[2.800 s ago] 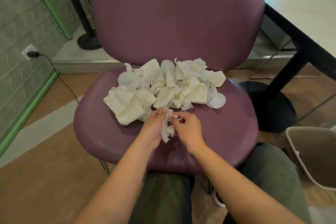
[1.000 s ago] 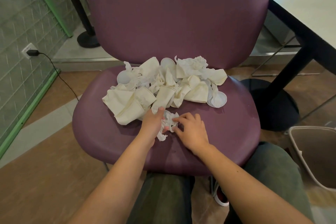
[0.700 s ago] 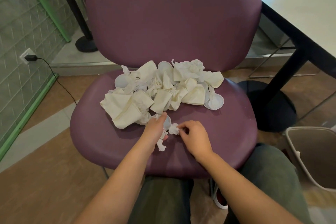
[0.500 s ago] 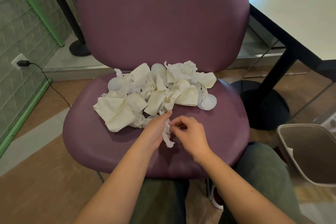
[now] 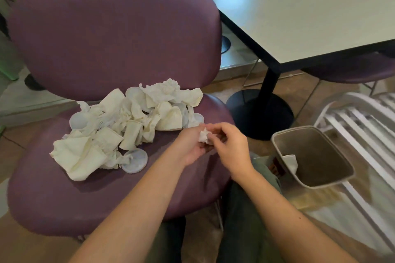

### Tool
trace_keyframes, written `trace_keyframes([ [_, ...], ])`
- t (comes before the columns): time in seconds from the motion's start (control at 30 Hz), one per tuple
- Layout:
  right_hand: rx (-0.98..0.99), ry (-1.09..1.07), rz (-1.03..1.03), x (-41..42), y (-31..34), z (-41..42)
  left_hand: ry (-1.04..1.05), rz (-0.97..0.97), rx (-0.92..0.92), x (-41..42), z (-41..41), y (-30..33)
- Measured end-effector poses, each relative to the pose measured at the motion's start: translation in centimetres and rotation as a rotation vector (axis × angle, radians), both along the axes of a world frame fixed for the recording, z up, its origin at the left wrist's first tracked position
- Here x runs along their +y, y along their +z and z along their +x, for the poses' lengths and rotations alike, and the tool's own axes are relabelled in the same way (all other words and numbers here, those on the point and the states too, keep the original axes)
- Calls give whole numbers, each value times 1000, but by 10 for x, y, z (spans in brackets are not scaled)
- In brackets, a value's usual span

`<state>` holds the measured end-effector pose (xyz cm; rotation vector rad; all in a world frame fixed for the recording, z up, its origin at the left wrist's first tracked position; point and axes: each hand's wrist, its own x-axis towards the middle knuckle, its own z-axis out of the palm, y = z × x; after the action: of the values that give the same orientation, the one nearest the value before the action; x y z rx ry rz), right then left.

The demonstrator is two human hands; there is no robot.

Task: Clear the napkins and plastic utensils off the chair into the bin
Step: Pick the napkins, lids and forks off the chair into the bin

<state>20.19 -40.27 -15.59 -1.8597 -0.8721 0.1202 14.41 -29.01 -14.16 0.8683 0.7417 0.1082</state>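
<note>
A heap of cream napkins point(image 5: 128, 126) mixed with round white plastic pieces lies on the purple chair point(image 5: 64, 198); one plastic disc point(image 5: 134, 160) sits at its front edge. Over the seat's right side, my left hand point(image 5: 192, 147) and my right hand point(image 5: 230, 145) together hold a small crumpled white napkin point(image 5: 204, 135), lifted off the seat. The grey bin point(image 5: 320, 181) stands on the floor to the right, with one white napkin point(image 5: 291, 161) inside.
A pale square table point(image 5: 299, 17) on a black pedestal base point(image 5: 260, 113) stands behind the bin. A white slatted chair point(image 5: 363, 130) is at the far right. My knees in dark green trousers point(image 5: 241, 230) are below the seat.
Both hands lifted the small crumpled napkin off the seat and carried it right, toward the bin side. The view swung right, bringing the bin, table and slatted chair in.
</note>
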Motion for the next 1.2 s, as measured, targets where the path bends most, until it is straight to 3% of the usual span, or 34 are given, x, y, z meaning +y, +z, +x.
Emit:
trace_keyframes([
  [0.07, 124, -33, 24, -15, 4, 21, -117, 34, 6, -15, 17, 1],
  [0.3, 175, 71, -205, -84, -1, 92, -363, 69, 2, -72, 94, 5],
  [0.53, 342, -340, -1, -140, -16, 123, -460, 26, -7, -116, 156, -16],
  [0.63, 399, -477, 45, -157, -24, 137, -502, 119, 19, -134, 169, -24],
  [0.8, 292, -650, -197, -174, -58, 157, -532, 427, 149, -145, 186, -48],
  [0.93, 370, -515, -542, -175, -76, 161, -457, 602, 159, -142, 188, -58],
  [1.2, 341, -416, -342, -116, -41, 146, -224, 794, 131, -94, 165, -54],
])
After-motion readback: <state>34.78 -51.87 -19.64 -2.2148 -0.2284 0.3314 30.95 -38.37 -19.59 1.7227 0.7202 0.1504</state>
